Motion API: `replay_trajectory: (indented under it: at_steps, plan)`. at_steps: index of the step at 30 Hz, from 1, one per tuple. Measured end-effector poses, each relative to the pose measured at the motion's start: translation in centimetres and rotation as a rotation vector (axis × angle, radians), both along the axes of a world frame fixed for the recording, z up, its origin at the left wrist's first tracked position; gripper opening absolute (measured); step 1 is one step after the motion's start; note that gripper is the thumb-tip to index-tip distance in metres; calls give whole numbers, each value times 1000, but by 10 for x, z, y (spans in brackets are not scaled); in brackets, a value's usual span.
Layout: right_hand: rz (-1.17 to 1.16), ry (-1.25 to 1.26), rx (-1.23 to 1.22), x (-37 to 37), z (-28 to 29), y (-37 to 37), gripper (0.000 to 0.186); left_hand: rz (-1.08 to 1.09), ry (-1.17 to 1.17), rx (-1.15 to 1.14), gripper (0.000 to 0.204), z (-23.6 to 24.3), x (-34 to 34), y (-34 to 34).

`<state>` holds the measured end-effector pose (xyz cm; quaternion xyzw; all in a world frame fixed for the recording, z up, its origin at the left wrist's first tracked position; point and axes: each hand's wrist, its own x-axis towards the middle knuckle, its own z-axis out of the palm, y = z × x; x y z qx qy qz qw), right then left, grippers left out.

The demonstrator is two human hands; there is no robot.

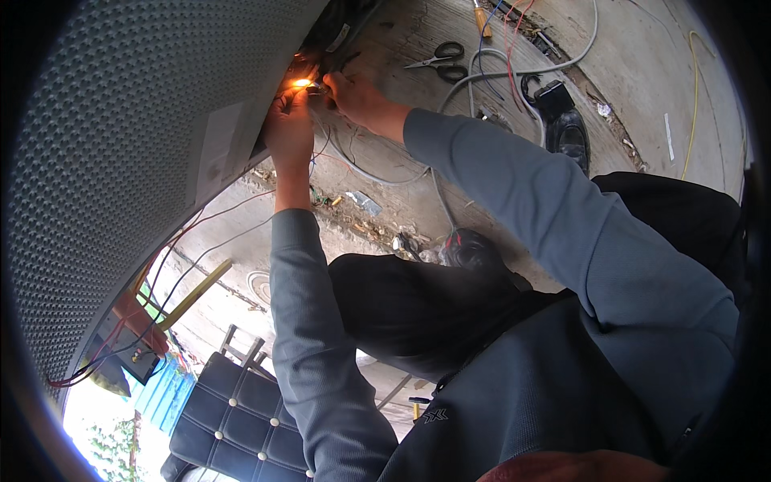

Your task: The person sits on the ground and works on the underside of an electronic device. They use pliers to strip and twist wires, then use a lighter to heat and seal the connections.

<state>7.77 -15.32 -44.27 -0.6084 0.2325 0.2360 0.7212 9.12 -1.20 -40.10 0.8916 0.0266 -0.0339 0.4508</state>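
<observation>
A bright orange glow (302,83), a flame or a small lamp, shines between my hands at the lower edge of a big grey panel with a dimpled surface (120,120). My left hand (289,132) reaches up beside the panel with its fingers bent in at the glow. Just to the right, my right hand (351,90) is closed, thumb and fingers pinched at a small pale piece close to the light. What each hand grips is too small and too glared over to name. Thin wires (325,145) hang below the hands.
Black-handled scissors (450,63), a yellow-handled tool (483,21) and a grey cable (514,76) lie on the concrete floor. My dark shoes (569,132) stand nearby. Red and black wires (165,265) run along the panel's lower side. A tufted black seat (233,414) stands lower left.
</observation>
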Motion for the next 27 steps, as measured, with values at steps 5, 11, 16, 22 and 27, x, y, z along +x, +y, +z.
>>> replay_trajectory:
  at_steps: [5,11,16,22,27]
  plan:
    - [-51,11,38,0,4,-4,49,12,6,-10,13,3,0,-6]
    - [-57,-41,50,0,0,0,44,-2,-2,0,12,1,1,0]
    - [-56,-15,15,1,4,-2,48,37,38,-12,12,3,0,-2]
    - [-60,36,44,-1,12,-8,54,20,14,9,11,4,0,-4]
    - [-62,-69,-101,-5,25,-21,47,-3,30,89,17,-1,-1,3]
